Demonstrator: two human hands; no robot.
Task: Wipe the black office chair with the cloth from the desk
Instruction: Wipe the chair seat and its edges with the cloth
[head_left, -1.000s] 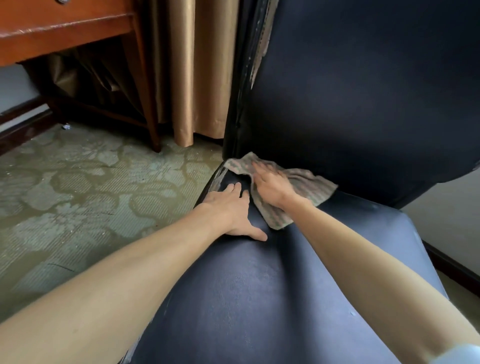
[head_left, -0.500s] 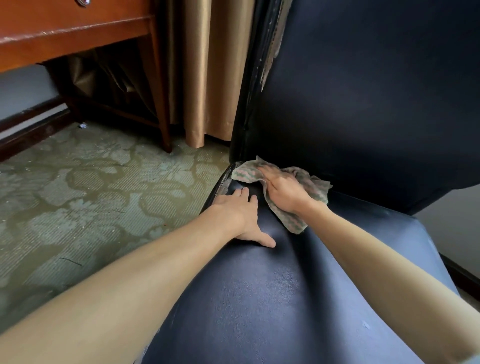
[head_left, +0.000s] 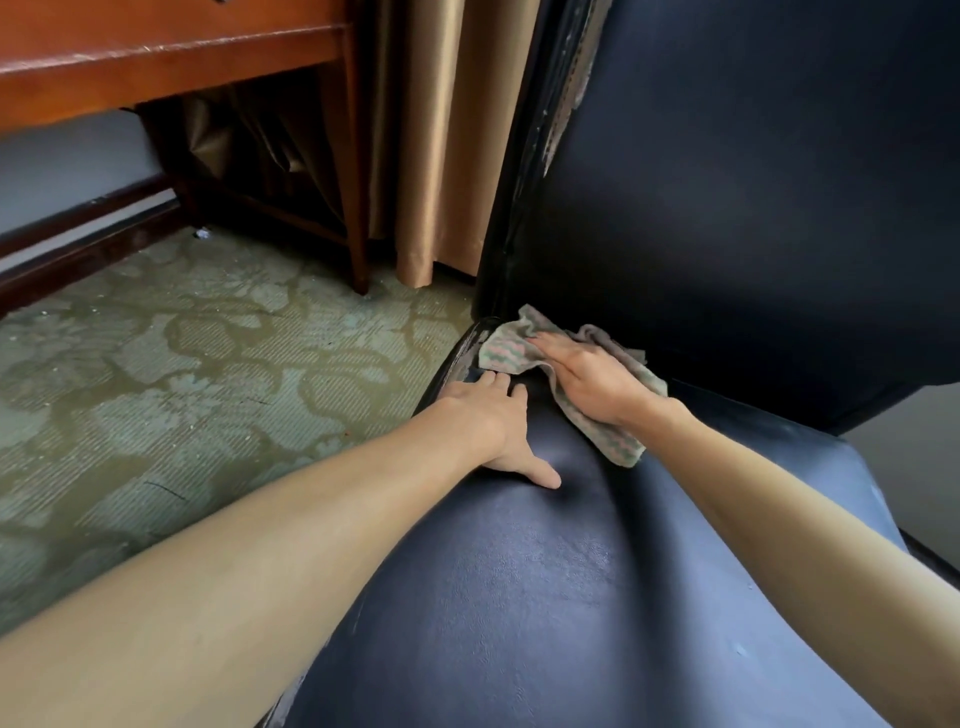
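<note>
Your right hand (head_left: 587, 382) has worked a little further along the back of the seat (head_left: 519, 597), away from its left corner, dragging the striped cloth (head_left: 506, 353) with it. The cloth lay spread fairly flat a second ago. Now it is bunched: its right edge has drawn in close to your wrist, and a fold stands up against the backrest (head_left: 753, 208). Its lower edge now lies just beside the fingertips of your left hand (head_left: 485, 421). Your head has turned left, so the desk leg (head_left: 358, 234) and curtain (head_left: 441, 145) sit further right in view and more carpet (head_left: 182, 374) shows.
</note>
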